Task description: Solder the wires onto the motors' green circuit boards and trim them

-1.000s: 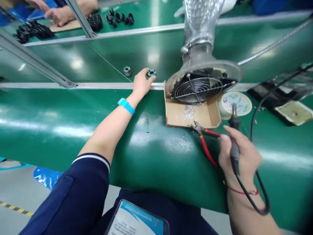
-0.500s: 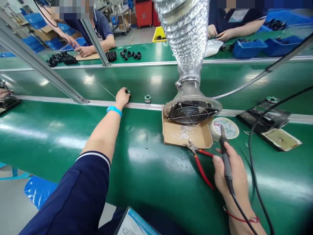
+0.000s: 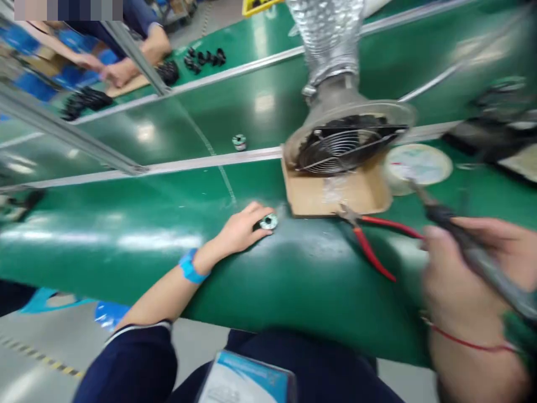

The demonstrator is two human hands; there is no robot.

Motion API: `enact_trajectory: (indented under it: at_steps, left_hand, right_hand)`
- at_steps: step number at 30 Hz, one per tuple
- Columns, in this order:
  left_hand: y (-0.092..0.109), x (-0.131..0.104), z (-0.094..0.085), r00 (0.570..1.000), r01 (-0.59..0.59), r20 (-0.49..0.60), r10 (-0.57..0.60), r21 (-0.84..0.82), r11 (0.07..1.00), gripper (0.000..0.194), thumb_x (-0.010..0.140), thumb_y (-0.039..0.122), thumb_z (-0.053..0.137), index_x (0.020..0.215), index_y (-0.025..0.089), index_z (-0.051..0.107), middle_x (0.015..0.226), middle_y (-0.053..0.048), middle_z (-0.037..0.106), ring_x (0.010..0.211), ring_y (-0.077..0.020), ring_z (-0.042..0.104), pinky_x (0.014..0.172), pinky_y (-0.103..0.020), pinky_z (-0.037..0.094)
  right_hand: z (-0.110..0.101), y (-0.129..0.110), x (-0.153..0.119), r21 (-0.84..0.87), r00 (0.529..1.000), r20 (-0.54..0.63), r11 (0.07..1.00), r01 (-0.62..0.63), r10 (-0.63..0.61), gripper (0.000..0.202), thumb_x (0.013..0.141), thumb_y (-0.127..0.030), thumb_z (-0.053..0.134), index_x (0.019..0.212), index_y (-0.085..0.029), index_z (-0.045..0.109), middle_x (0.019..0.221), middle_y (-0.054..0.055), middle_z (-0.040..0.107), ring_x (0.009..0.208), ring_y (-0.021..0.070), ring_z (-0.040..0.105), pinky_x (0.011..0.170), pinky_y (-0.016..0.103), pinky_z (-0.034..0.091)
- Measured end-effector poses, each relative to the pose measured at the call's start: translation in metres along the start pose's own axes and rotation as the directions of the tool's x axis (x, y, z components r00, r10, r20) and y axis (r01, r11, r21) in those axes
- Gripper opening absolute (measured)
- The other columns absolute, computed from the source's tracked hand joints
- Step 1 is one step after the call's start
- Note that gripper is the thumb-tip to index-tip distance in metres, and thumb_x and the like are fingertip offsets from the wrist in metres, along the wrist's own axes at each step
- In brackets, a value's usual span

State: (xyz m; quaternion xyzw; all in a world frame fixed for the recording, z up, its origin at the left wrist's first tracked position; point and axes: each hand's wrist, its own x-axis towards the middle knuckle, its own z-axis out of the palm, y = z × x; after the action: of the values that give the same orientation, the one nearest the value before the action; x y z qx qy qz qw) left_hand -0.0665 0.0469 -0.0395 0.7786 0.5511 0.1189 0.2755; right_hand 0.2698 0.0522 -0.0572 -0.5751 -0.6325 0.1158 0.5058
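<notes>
My left hand [image 3: 247, 228] is closed round a small round part [image 3: 268, 221] with a green and white ringed face, low over the green bench. My right hand [image 3: 470, 280], blurred, grips a grey soldering iron [image 3: 474, 246] whose tip points up and left towards a roll of tape [image 3: 419, 165]. Red-handled cutters [image 3: 369, 246] lie between the hands, their jaws at the edge of a shallow cardboard box [image 3: 335, 204]. Another small green-topped part [image 3: 239, 142] stands behind the metal rail.
A fume hood with a fan grille [image 3: 344, 148] hangs over the box from a silver duct [image 3: 331, 39]. A metal post [image 3: 126, 50] slants at the left. Across the bench, a person's hands [image 3: 119, 73] are near black parts [image 3: 88, 101]. A blurred dark stand [image 3: 482, 137] is at the right.
My left hand has come from the rail towards me and to the right with the small part. My right hand has moved right with the iron. The view has shifted and tilted.
</notes>
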Motion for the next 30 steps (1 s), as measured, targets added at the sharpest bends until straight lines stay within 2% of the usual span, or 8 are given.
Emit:
enact_trajectory:
  at_steps: [1, 2, 6, 11, 15, 18, 24, 30]
  left_hand:
    - [0.007, -0.003, 0.005, 1.0, -0.029, 0.005, 0.029, -0.049, 0.998, 0.038, 0.09, 0.029, 0.068, 0.126, 0.02, 0.06, 0.122, -0.009, 0.065, 0.114, -0.0227, 0.063, 0.098, -0.037, 0.053]
    - [0.015, -0.006, 0.009, 0.999, -0.054, -0.004, 0.054, -0.111, 0.992, 0.036, 0.09, 0.028, 0.068, 0.124, 0.02, 0.06, 0.122, -0.01, 0.065, 0.114, -0.023, 0.063, 0.098, -0.038, 0.052]
    - [0.05, -0.008, 0.018, 0.997, -0.061, 0.025, 0.075, -0.355, 0.933, 0.034, 0.087, 0.034, 0.073, 0.117, 0.022, 0.061, 0.105, -0.005, 0.068, 0.087, -0.0182, 0.065, 0.078, -0.033, 0.054]
    - [0.085, -0.006, 0.021, 0.989, -0.111, 0.039, 0.141, -0.436, 0.893, 0.043, 0.084, 0.049, 0.074, 0.114, 0.018, 0.065, 0.084, -0.001, 0.058, 0.068, -0.0125, 0.051, 0.062, -0.026, 0.044]
    - [0.088, -0.007, 0.023, 0.981, -0.163, 0.021, 0.193, -0.451, 0.878, 0.048, 0.088, 0.052, 0.069, 0.119, 0.016, 0.067, 0.079, 0.001, 0.053, 0.067, -0.0105, 0.047, 0.06, -0.024, 0.041]
    - [0.086, -0.01, 0.025, 0.974, -0.206, -0.012, 0.225, -0.451, 0.869, 0.05, 0.089, 0.053, 0.067, 0.122, 0.016, 0.067, 0.079, 0.001, 0.053, 0.067, -0.0102, 0.047, 0.06, -0.023, 0.04]
    - [0.087, -0.012, 0.025, 0.964, -0.257, -0.047, 0.262, -0.415, 0.872, 0.051, 0.089, 0.053, 0.067, 0.118, 0.012, 0.069, 0.076, 0.002, 0.055, 0.063, -0.0091, 0.044, 0.058, -0.022, 0.04]
    - [0.087, -0.011, 0.027, 0.958, -0.286, -0.085, 0.274, -0.37, 0.884, 0.05, 0.087, 0.054, 0.069, 0.113, 0.012, 0.07, 0.074, 0.002, 0.055, 0.06, -0.0081, 0.042, 0.055, -0.021, 0.038]
  right_hand:
    - [-0.002, -0.009, -0.004, 0.038, 0.999, -0.052, 0.999, -0.01, 0.012, 0.04, 0.087, -0.037, 0.066, 0.127, -0.04, 0.063, 0.093, 0.003, 0.069, 0.065, 0.0221, 0.066, 0.058, 0.042, 0.052]
    - [-0.002, -0.02, -0.008, 0.058, 1.0, -0.014, 0.998, -0.018, 0.018, 0.039, 0.089, -0.037, 0.063, 0.128, -0.037, 0.062, 0.088, 0.002, 0.071, 0.062, 0.0199, 0.067, 0.059, 0.04, 0.056]
    - [0.001, -0.056, -0.02, 0.226, 0.953, 0.282, 0.958, -0.177, 0.11, 0.037, 0.095, -0.031, 0.056, 0.132, -0.029, 0.057, 0.08, -0.001, 0.073, 0.068, 0.0154, 0.072, 0.067, 0.031, 0.062]
    - [0.002, -0.076, -0.018, 0.337, 0.873, 0.487, 0.929, -0.152, -0.033, 0.044, 0.089, -0.021, 0.065, 0.129, -0.027, 0.049, 0.089, -0.002, 0.068, 0.083, 0.0112, 0.07, 0.083, 0.027, 0.06]
    - [0.002, -0.078, -0.012, 0.345, 0.785, 0.62, 0.902, -0.261, -0.009, 0.046, 0.092, -0.023, 0.061, 0.134, -0.026, 0.042, 0.092, -0.002, 0.063, 0.089, 0.0089, 0.066, 0.09, 0.025, 0.057]
    - [0.003, -0.08, -0.009, 0.333, 0.742, 0.67, 0.89, -0.311, 0.009, 0.045, 0.092, -0.022, 0.06, 0.134, -0.025, 0.042, 0.089, -0.003, 0.063, 0.085, 0.008, 0.065, 0.085, 0.023, 0.056]
    - [0.005, -0.083, -0.009, 0.292, 0.738, 0.674, 0.91, -0.294, 0.022, 0.042, 0.092, -0.021, 0.06, 0.131, -0.024, 0.045, 0.088, -0.004, 0.063, 0.077, 0.007, 0.063, 0.075, 0.02, 0.053]
    - [0.008, -0.086, -0.008, 0.286, 0.768, 0.638, 0.942, -0.175, -0.051, 0.038, 0.09, -0.018, 0.059, 0.125, -0.023, 0.047, 0.083, -0.004, 0.061, 0.075, 0.0087, 0.062, 0.068, 0.021, 0.051]
